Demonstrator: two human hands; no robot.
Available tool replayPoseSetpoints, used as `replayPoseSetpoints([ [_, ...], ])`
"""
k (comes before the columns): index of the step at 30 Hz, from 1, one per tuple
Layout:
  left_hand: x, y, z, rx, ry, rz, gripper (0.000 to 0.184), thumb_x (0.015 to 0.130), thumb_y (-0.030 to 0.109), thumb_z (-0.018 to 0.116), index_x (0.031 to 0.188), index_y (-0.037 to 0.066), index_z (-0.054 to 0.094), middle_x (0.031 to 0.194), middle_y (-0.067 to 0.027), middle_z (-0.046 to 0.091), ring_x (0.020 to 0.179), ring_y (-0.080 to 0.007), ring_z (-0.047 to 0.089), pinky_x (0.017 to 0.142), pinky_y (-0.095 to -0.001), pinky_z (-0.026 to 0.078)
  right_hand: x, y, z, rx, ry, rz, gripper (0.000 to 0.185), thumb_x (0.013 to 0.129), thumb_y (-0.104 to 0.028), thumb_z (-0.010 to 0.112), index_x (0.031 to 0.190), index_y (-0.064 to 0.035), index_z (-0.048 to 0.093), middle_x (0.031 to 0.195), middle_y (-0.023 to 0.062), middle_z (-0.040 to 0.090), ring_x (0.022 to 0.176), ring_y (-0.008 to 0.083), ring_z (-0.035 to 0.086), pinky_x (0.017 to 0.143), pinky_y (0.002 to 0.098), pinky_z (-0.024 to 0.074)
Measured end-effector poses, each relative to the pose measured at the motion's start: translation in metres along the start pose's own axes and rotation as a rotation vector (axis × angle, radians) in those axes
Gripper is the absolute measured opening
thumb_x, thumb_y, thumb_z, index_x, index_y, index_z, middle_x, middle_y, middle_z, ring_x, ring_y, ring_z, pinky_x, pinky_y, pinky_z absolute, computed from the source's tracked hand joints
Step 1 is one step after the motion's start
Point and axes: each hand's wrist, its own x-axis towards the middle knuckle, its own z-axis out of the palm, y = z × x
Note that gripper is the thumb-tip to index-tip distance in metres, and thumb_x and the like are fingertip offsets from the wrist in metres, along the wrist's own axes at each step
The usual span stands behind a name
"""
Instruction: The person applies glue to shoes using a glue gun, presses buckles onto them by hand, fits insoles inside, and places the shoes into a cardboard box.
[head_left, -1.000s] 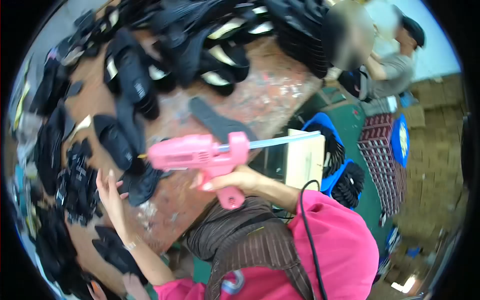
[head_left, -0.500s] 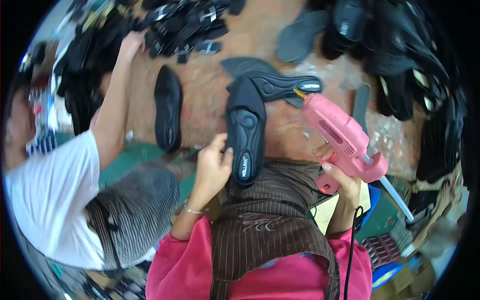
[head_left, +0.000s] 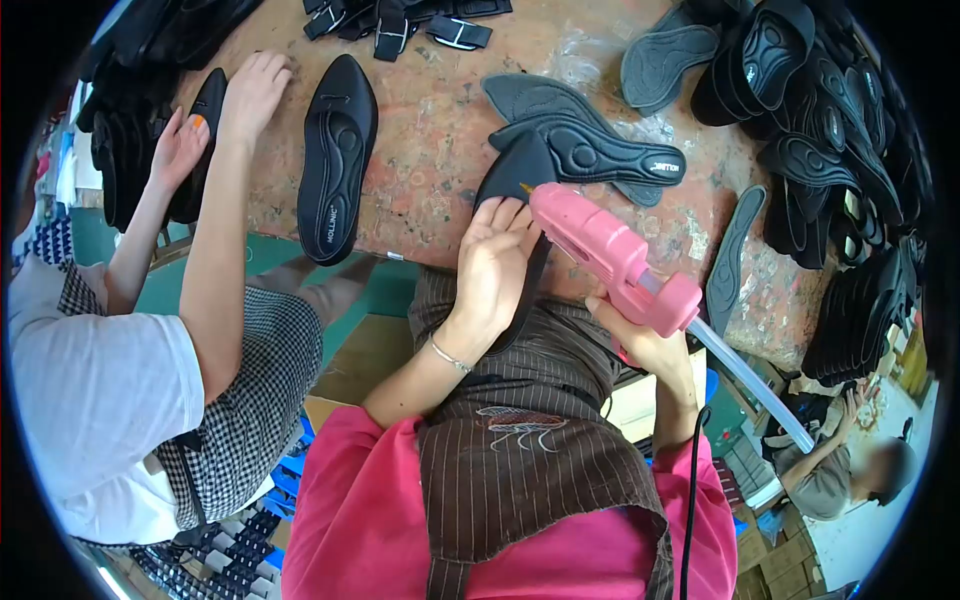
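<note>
A black pointed flat shoe (head_left: 512, 172) lies toe-away at the table's near edge, its heel reaching over my apron. My left hand (head_left: 492, 262) grips it, fingers at the front of its opening, covering much of the insole. In my right hand (head_left: 645, 340) is a pink glue gun (head_left: 605, 240), wrapped by the fingers around its handle. The nozzle points left, close above the shoe's toe. A clear glue stick (head_left: 755, 390) sticks out of the gun's back. Just beyond the shoe, a black cushioned insole (head_left: 620, 160) rests on grey sole pieces (head_left: 535, 95).
Another black flat (head_left: 338, 160) lies to the left. Buckled black straps (head_left: 460, 33) are at the back, stacked shoes and insoles (head_left: 840, 130) at the right. A co-worker's hands (head_left: 255, 95) are by a shoe on the left. A black cord (head_left: 695, 500) runs over my right sleeve.
My left hand has moved from beside the shoe up onto its front. The glue gun has shifted left and down, bringing its nozzle near the toe. The co-worker's second hand has come into view.
</note>
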Motion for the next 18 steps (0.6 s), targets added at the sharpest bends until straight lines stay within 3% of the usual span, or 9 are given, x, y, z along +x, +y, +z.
replayPoseSetpoints([
  [3,0.002,-0.005,0.007,0.072,0.058,0.034,0.037,0.069,-0.015,0.041,0.103,-0.001,0.040,0.097,-0.0088,0.048,0.109,-0.0214,0.049,0.103,-0.0335,0.034,0.005,0.000,0.001,-0.010,-0.002,-0.005,0.013,0.078,-0.011,0.067,0.085,-0.0020,0.060,0.070,0.0041,0.057,0.063,0.0141,0.056,0.057,0.0312,0.0434],
  [9,0.002,-0.008,0.008,0.027,0.057,0.060,0.038,0.067,-0.016,0.042,0.103,-0.003,0.041,0.096,-0.0092,0.048,0.108,-0.0213,0.049,0.103,-0.0340,0.034,0.014,-0.003,0.000,-0.126,-0.025,-0.055,0.009,0.076,-0.009,0.067,0.076,-0.0036,0.061,0.069,0.0050,0.057,0.060,0.0187,0.056,0.055,0.0330,0.0429],
  [12,0.002,-0.007,0.011,0.036,0.080,0.059,0.038,0.067,-0.016,0.041,0.102,-0.004,0.042,0.098,-0.0103,0.048,0.109,-0.0219,0.049,0.104,-0.0346,0.033,0.020,0.011,0.001,-0.256,0.023,-0.449,0.011,0.076,-0.006,0.068,0.077,-0.0035,0.057,0.062,-0.0003,0.053,0.046,0.0079,0.048,0.044,0.0260,0.0370],
  [16,0.003,-0.009,0.004,0.023,0.035,0.064,0.043,0.067,-0.017,0.041,0.108,-0.006,0.041,0.106,-0.0130,0.049,0.113,-0.0237,0.048,0.107,-0.0355,0.032,0.013,0.002,-0.006,-0.300,-0.019,-0.260,0.010,0.076,-0.008,0.068,0.078,-0.0033,0.058,0.066,0.0022,0.055,0.056,0.0121,0.053,0.051,0.0287,0.0412],
  [18,0.003,-0.010,0.001,0.006,0.014,0.062,0.048,0.068,-0.017,0.041,0.115,-0.008,0.040,0.113,-0.0158,0.049,0.117,-0.0250,0.046,0.108,-0.0361,0.030,0.010,-0.006,-0.004,-0.151,0.021,-0.054,0.009,0.077,-0.011,0.066,0.079,-0.0035,0.061,0.070,0.0068,0.058,0.062,0.0192,0.059,0.055,0.0338,0.0444],
])
